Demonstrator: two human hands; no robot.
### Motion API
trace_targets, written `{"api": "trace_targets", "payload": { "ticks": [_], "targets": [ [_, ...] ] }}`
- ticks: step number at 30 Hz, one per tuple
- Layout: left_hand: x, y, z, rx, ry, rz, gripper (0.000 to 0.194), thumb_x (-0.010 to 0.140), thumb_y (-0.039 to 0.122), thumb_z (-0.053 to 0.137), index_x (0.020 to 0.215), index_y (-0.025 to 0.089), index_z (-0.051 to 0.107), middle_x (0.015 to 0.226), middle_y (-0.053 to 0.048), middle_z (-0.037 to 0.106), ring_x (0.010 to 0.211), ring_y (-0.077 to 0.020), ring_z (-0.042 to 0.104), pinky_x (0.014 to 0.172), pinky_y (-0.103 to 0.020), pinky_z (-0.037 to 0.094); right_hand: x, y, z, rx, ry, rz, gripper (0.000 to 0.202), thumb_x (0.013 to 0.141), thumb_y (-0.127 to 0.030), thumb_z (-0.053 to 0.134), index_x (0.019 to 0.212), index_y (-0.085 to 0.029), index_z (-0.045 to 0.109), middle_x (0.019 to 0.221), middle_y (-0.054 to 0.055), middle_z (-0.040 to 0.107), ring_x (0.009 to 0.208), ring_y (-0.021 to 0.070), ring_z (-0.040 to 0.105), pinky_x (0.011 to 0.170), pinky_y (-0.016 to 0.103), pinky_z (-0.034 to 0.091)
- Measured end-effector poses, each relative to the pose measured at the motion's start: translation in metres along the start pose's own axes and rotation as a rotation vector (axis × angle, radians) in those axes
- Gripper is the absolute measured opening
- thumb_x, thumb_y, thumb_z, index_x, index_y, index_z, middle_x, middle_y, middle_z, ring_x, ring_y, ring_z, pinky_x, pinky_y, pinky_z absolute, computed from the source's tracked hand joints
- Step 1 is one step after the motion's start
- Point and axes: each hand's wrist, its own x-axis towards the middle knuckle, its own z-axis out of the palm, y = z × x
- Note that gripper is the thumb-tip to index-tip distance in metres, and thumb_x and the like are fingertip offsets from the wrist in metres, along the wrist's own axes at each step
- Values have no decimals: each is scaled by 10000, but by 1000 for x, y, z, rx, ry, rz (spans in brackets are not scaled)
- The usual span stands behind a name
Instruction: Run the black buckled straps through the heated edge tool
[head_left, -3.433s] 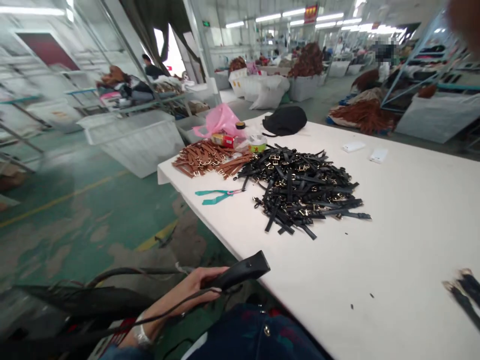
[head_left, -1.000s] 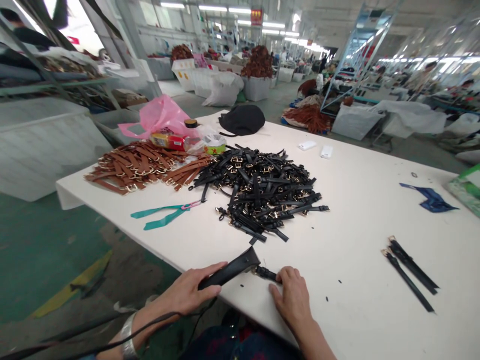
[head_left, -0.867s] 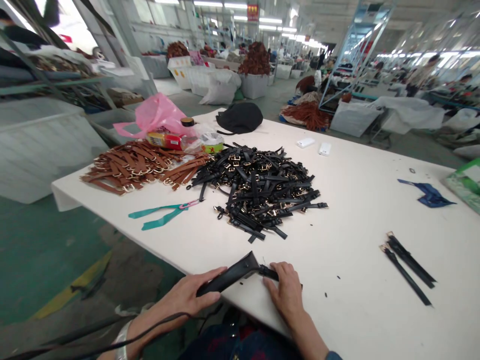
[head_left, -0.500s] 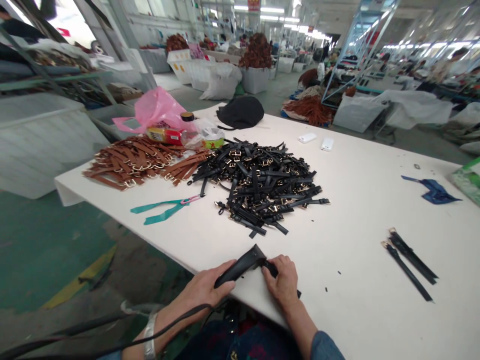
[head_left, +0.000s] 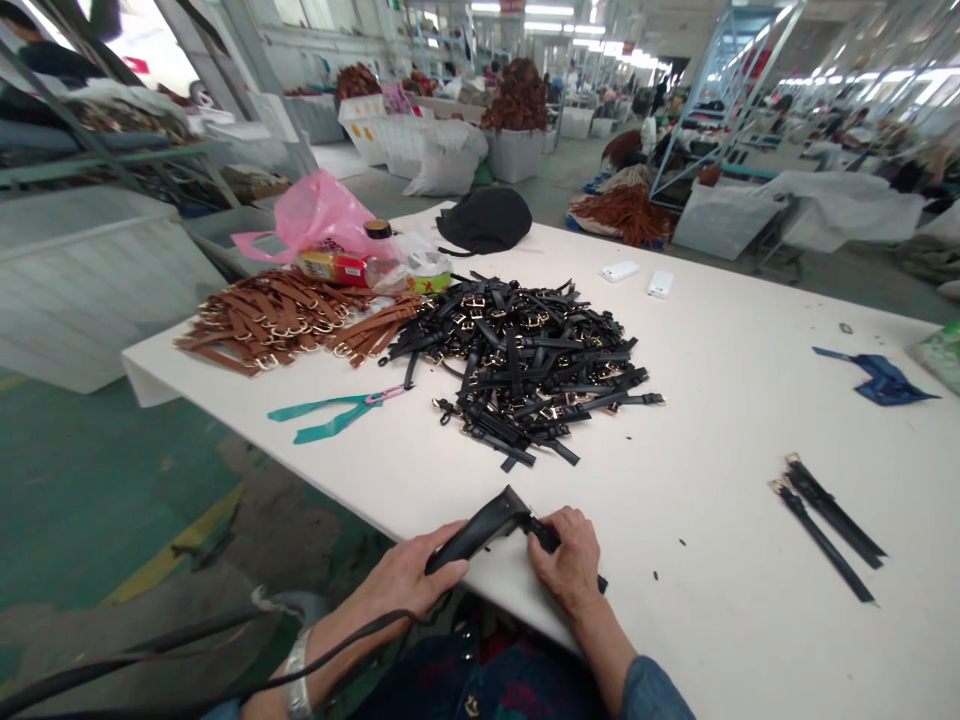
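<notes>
My left hand [head_left: 420, 570] is wrapped round the grip of a black corded hand tool [head_left: 480, 528], whose exact kind I cannot make out. The tool's wide head angles down toward the right, and a black cord [head_left: 360, 632] trails over my left forearm. Pinched in my right hand [head_left: 571, 560] is a black strap [head_left: 546, 535] lying at the table's front edge; one end meets the tool's head, and part of it is hidden under my fingers. Just beyond both hands lies a heap of black buckled straps [head_left: 517, 370].
Brown buckled straps [head_left: 262, 320] are piled at the left, near teal-handled scissors [head_left: 330, 415]. Two black straps [head_left: 829, 525] lie at the right, below a dark blue cloth piece [head_left: 885, 382]. At the back are a pink bag [head_left: 319, 215], a black cap [head_left: 486, 220] and two white devices [head_left: 660, 284].
The view has shifted slightly. Both hands keep their hold on the tool and the strap, with the tool's head still against the strap end.
</notes>
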Motion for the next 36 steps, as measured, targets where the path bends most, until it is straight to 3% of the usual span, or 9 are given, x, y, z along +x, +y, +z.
{"api": "trace_targets", "payload": {
  "ticks": [5,9,17,27,36],
  "targets": [
    [-1,4,2,-41,-3,-2,490,876,433,520,1335,262,530,1200,-12,671,1034,-267,625,837,-292,491,0,-2,2,-42,-8,-5,80,738,-239,601,800,-197,627,810,36,608,826,195,548,764,299,374],
    [-2,3,2,-56,15,10,487,876,419,526,1342,277,525,1186,4,677,1038,-266,622,873,-304,475,-3,-5,3,-59,8,-72,159,786,-234,567,913,-213,659,886,39,654,856,190,587,759,286,391],
    [1,-5,5,-51,13,9,487,864,405,542,1330,264,541,1176,-17,680,1032,-265,623,879,-299,464,-2,2,0,72,-50,-28,146,726,-197,561,855,-204,630,857,24,676,792,185,604,767,280,421],
    [3,-5,6,-32,23,-3,493,846,415,557,1310,247,560,1143,-26,694,1025,-269,624,892,-306,451,9,-25,-1,-261,-90,64,144,678,-212,554,820,-205,529,821,37,599,763,205,546,702,307,328],
    [-3,4,7,-33,28,-43,512,855,450,519,1321,240,548,1112,-20,704,990,-267,635,835,-308,486,7,-20,5,-288,-36,14,146,679,-202,557,812,-213,496,795,20,564,758,194,512,725,312,290]
  ]
}}
